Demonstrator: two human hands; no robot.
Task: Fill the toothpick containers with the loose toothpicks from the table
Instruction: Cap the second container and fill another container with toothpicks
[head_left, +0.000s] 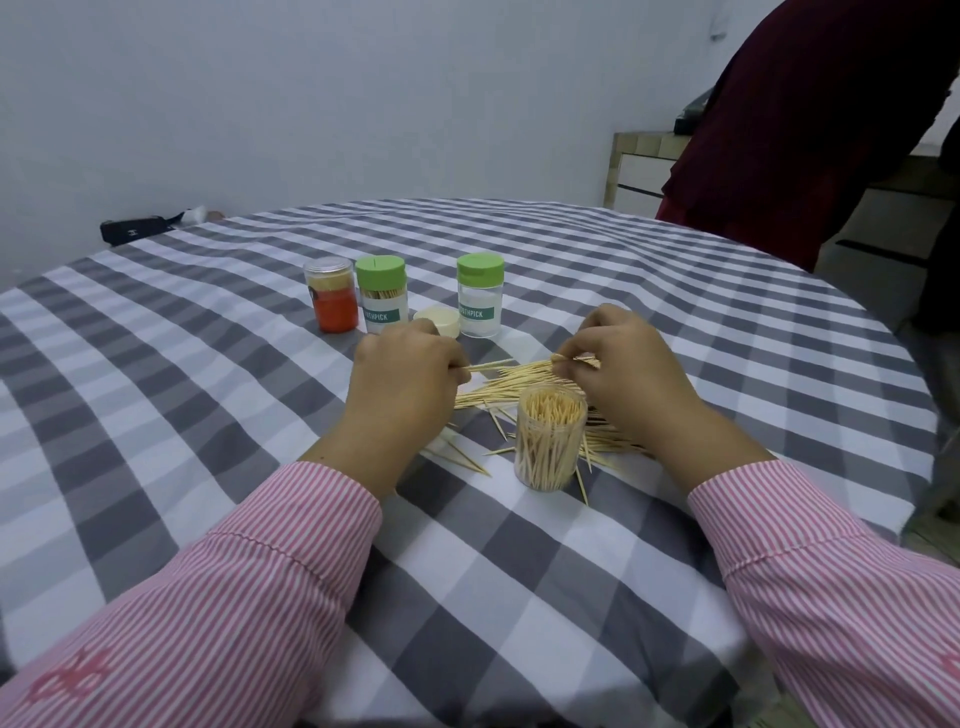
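Observation:
A clear open container packed with upright toothpicks stands in front of me on the checked cloth. Loose toothpicks lie in a heap behind and around it. My left hand pinches a few toothpicks that point right. My right hand pinches a small bunch of toothpicks above the heap. Farther back stand an orange-labelled jar with a clear lid, a green-capped jar holding toothpicks, and another green-capped jar that looks empty. A cream lid lies between them.
The round table wears a grey and white checked cloth. A black object lies at the far left edge. A person in dark red clothing stands at the far right, beside a cabinet.

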